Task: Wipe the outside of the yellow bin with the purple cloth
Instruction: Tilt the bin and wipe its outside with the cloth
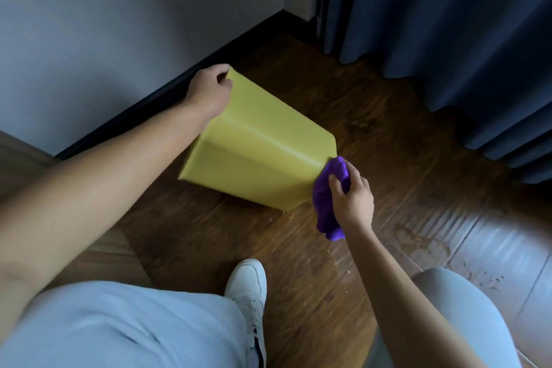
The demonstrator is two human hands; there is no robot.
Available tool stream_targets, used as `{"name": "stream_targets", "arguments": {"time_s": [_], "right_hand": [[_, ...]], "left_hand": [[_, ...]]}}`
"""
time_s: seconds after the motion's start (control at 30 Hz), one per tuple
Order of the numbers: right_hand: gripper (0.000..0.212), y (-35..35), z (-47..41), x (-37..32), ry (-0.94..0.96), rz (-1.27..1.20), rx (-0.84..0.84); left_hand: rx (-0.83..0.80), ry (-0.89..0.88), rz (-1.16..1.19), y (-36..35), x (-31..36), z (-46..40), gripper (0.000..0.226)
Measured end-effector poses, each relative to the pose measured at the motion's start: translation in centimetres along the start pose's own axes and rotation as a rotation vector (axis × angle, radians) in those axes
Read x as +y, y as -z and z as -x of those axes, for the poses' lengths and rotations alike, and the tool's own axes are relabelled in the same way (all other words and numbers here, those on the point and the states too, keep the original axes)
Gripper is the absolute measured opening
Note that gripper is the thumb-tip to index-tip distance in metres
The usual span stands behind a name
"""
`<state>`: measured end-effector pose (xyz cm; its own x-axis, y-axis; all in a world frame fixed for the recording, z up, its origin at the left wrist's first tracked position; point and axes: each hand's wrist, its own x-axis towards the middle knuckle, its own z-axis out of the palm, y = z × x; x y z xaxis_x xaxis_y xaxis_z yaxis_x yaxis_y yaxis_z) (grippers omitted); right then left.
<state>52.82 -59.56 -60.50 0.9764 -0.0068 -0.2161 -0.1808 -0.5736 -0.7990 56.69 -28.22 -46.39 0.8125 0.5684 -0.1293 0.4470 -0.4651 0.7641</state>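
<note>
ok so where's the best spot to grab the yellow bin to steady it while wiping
Grip the far corner edge of the tilted yellow bin from the wall side, as the left hand does; that leaves the near faces free for the purple cloth.

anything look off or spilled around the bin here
The yellow plastic bin lies tipped over, held so by the left hand. Small crumbs and smudges mark the wooden floor at lower right.
</note>
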Motion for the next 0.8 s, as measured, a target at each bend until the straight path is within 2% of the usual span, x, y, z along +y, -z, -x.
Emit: {"name": "stream_targets", "arguments": {"time_s": [0.37, 0.47, 0.57, 0.63, 0.7, 0.8], "right_hand": [[0.058, -6.8, 2.8, 1.2, -0.152, -0.15, 0.135], [0.057, -8.8, 3.5, 1.8, -0.218, -0.091, 0.048], [0.05, -9.3, 3.8, 3.0, -0.258, 0.072, -0.154], [0.043, -8.3, 3.6, 3.7, -0.294, 0.158, -0.221], [0.039, -6.4, 2.9, 3.6, -0.336, 0.187, -0.157], [0.037, -2.5, 1.1, 1.5, -0.322, 0.124, 0.037]], "left_hand": [[0.056, 0.035, 0.02, 1.2, -2.7, -0.6, 0.044], [0.079, 0.066, 0.016, 1.6, -2.9, -0.8, 0.045], [0.096, 0.092, 0.015, 2.0, -3.5, -0.9, 0.045], [0.092, 0.095, 0.023, 2.1, -3.8, -1.0, 0.046], [0.089, 0.088, 0.024, 2.3, -3.8, -1.0, 0.046], [0.071, 0.065, 0.042, 2.2, -3.3, -0.8, 0.045]]}}
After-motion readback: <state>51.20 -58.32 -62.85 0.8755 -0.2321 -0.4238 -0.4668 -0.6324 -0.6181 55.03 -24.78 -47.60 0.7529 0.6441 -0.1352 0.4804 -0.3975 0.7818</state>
